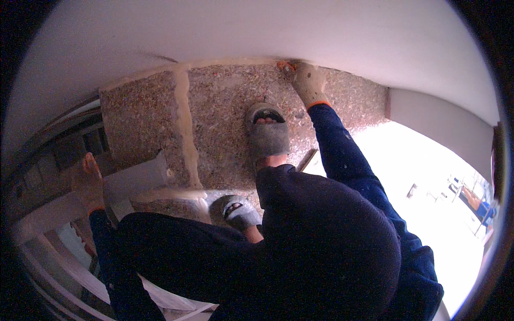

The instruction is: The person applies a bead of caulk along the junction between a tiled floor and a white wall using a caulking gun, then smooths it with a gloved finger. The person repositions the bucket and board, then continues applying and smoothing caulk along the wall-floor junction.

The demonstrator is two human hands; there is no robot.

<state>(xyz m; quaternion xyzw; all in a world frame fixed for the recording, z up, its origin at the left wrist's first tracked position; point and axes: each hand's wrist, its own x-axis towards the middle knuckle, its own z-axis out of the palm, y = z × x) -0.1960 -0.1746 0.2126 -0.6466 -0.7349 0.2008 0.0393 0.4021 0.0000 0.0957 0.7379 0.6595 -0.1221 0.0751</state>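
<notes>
Gloved right hand [309,83] presses closed on something orange at wall base [235,63]; bare left hand [90,179] open, bracing on ledge [134,179]. Joint work underway; next needs steady footing.

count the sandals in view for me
2: one grey sandal on the far foot, on the speckled floor near the gloved right hand; one closer in, beside the dark trouser knee.

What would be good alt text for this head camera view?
A crouching person's gloved right hand presses where a speckled floor meets a white wall, beside a foot in a grey sandal. The bare left hand rests on a pale ledge.
</notes>
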